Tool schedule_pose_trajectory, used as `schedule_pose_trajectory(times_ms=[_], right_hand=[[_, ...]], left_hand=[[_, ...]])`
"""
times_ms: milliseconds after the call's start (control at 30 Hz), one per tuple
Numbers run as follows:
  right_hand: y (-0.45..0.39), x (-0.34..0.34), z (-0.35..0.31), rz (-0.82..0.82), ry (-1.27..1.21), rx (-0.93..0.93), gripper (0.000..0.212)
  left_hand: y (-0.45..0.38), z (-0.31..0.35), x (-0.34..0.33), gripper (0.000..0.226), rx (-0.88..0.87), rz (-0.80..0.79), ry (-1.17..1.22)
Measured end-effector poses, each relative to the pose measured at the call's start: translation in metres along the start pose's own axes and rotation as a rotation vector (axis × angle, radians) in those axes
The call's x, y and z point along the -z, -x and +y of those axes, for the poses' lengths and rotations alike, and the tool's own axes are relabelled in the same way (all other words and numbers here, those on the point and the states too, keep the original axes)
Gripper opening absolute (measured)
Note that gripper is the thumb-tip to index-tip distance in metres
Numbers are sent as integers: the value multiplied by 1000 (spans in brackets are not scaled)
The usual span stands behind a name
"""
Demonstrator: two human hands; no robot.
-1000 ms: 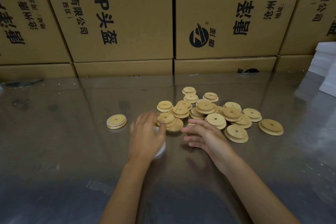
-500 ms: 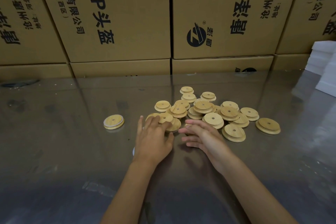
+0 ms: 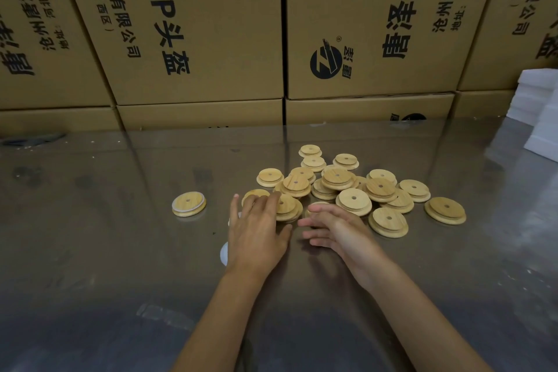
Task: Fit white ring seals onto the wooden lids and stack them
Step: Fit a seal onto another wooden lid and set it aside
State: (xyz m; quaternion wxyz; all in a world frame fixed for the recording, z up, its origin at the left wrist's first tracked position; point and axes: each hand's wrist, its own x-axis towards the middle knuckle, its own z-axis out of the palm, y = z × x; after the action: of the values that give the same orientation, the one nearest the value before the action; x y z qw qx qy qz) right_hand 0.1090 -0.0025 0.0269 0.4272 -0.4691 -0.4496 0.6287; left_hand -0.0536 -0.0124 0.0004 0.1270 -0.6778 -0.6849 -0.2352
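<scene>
Printed cardboard boxes [image 3: 199, 27] are stacked behind the reflective metal table [image 3: 90, 251]; white foam blocks [image 3: 540, 106] are piled at its right edge.

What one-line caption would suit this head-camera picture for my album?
Two bare hands, left hand and right hand, reach into a pile of wooden lids on a shiny table.

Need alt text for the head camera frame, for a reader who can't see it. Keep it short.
Two bare hands reach over a shiny metal table toward a loose pile of wooden lids: the left hand lies flat with fingertips on the nearest lids, the right hand hovers relaxed beside it. One lid with a white seal sits apart to the left; printed cardboard boxes line the back.
</scene>
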Motion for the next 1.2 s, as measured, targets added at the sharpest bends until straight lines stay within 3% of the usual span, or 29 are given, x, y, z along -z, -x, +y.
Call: schedule_pose_trajectory(times_ms=[167,533,700,833,1067,1200], right_hand=[[-2,0,1,2,17,0,21],[-3,-1,2,-61,-53,-38,28],[-5,3,3,-187,-200,-74,37],[-9,9,6,-190,-296,-53,35],[-10,9,9,-178,-243,-8,31],[-11,9,7,-142,-258,-27,34]], left_hand=[[-2,-1,1,30,2,22,-21],[0,12,10,14,-78,221,157],[2,22,9,15,-180,106,281],[3,24,8,17,-201,82,312],[4,24,10,51,-141,43,418],[0,20,18,44,-85,74,597]])
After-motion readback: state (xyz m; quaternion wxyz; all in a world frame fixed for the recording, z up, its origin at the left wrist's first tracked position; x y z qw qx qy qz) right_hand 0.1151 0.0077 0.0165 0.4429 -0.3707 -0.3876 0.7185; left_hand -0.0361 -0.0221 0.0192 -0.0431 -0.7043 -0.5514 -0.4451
